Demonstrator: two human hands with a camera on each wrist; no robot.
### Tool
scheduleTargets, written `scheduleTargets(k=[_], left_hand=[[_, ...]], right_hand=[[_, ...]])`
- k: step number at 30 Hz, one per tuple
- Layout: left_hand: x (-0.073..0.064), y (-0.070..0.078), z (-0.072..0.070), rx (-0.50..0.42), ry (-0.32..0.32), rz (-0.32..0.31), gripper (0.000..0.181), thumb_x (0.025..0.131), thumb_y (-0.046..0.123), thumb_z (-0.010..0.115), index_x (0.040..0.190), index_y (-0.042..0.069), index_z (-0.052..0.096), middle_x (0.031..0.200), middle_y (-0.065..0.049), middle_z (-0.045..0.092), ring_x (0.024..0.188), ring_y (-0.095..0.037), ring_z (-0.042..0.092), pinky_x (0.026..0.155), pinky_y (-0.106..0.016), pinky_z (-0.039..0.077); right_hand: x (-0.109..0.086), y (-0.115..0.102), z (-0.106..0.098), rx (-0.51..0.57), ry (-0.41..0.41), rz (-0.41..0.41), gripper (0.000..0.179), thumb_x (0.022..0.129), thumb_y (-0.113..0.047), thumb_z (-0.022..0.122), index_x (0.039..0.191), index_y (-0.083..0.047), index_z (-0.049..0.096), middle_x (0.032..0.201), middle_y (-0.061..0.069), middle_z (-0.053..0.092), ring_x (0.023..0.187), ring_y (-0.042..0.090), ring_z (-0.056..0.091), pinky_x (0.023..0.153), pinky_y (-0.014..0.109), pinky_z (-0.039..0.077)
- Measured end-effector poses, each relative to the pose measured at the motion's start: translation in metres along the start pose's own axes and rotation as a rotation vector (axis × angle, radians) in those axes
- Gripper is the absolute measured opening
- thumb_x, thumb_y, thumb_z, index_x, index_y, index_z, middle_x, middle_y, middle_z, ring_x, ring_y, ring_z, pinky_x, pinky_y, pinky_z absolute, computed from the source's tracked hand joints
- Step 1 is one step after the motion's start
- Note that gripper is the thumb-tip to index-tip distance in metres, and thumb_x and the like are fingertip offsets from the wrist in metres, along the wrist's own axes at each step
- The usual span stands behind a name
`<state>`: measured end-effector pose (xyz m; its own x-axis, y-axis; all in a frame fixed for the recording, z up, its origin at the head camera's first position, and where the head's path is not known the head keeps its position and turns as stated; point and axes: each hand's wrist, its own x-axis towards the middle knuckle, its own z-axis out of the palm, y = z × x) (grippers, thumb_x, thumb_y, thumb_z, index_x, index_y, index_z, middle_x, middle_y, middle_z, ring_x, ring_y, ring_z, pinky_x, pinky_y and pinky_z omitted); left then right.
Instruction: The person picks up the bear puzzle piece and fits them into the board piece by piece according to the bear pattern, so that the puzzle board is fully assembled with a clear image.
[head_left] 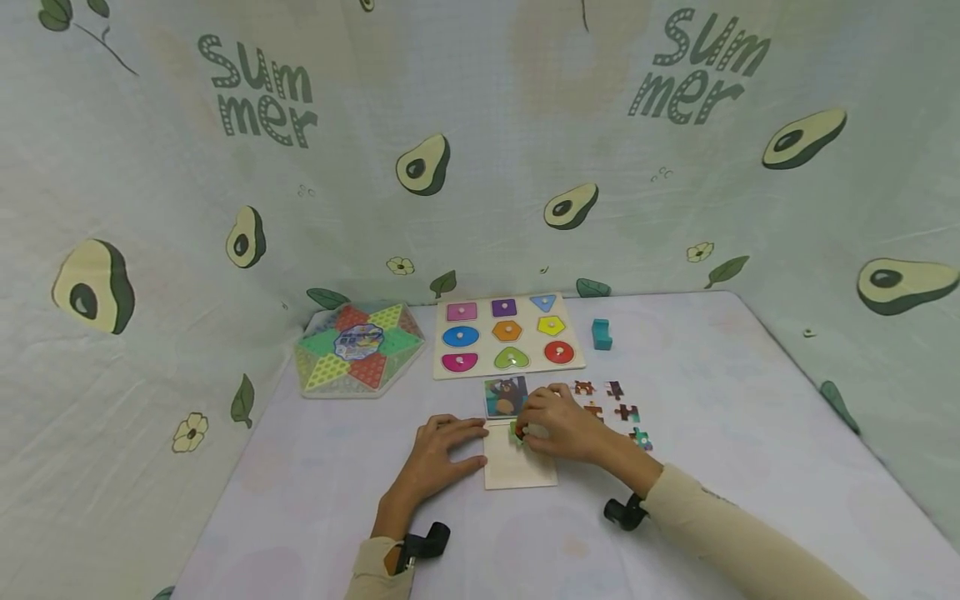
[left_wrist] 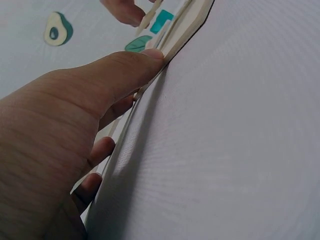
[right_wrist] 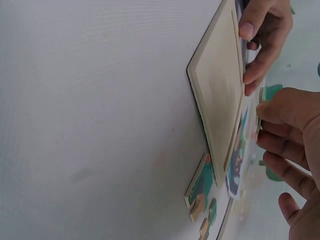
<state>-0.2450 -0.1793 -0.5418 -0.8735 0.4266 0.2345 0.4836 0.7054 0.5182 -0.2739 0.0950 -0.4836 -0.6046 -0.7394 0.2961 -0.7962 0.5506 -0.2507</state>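
A shallow wooden puzzle tray (head_left: 517, 477) lies on the table in the head view, its bare inner board showing. My left hand (head_left: 438, 458) rests at the tray's left side; in the left wrist view the thumb (left_wrist: 145, 57) touches the edge, fingers extended. Over the tray's upper part, my right hand (head_left: 566, 427) pinches a jigsaw piece (head_left: 514, 433) with green on it, partly covered by the fingers. Just beyond the tray lies a square bear picture (head_left: 506, 397). Several loose jigsaw pieces (head_left: 627, 412) are scattered to the right, some partly behind the right hand.
Behind the picture lies a shape board (head_left: 487, 366) with coloured knobbed shapes. A star-patterned game box (head_left: 367, 346) sits at the back left, and a small teal block (head_left: 602, 334) stands to the board's right. A printed cloth (head_left: 480, 125) hangs behind the table.
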Motion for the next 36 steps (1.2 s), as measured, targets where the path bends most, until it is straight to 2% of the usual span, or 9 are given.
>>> scheduleTargets(k=[14,22,27,36], left_hand=[[0.001,0.002,-0.002,0.009,-0.022,0.006,0.045,0.089,0.046,0.073,0.130,0.028,0.068,0.142,0.013,0.056,0.126,-0.023,0.043,0.100,-0.052,0.033],[0.001,0.000,-0.001,0.020,0.005,0.035,0.044,0.088,0.045,0.075,0.128,0.028,0.069,0.140,0.012,0.058,0.124,-0.024,0.045,0.097,-0.052,0.035],[0.001,0.001,-0.001,0.013,-0.002,0.024,0.044,0.088,0.045,0.075,0.129,0.028,0.069,0.140,0.012,0.057,0.124,-0.024,0.045,0.098,-0.052,0.035],[0.001,0.001,0.000,0.001,0.017,0.043,0.044,0.088,0.043,0.075,0.129,0.026,0.069,0.139,0.012,0.058,0.126,-0.024,0.044,0.097,-0.053,0.034]], right_hand=[[0.006,-0.001,0.013,-0.033,-0.011,-0.019,0.015,0.086,-0.022,0.078,0.100,-0.017,0.076,0.106,-0.003,0.068,0.107,0.019,0.056,0.100,0.053,0.037],[0.009,-0.004,0.017,-0.041,0.006,-0.037,0.014,0.085,-0.020,0.079,0.098,-0.017,0.076,0.102,-0.003,0.067,0.103,0.018,0.057,0.098,0.052,0.038],[0.010,-0.005,0.018,-0.050,0.012,-0.049,0.016,0.084,-0.019,0.080,0.099,-0.016,0.076,0.102,-0.002,0.068,0.103,0.019,0.057,0.096,0.053,0.039],[0.012,-0.005,0.023,-0.107,-0.058,-0.009,0.015,0.087,-0.025,0.076,0.101,-0.019,0.076,0.104,-0.007,0.070,0.107,0.018,0.056,0.098,0.050,0.038]])
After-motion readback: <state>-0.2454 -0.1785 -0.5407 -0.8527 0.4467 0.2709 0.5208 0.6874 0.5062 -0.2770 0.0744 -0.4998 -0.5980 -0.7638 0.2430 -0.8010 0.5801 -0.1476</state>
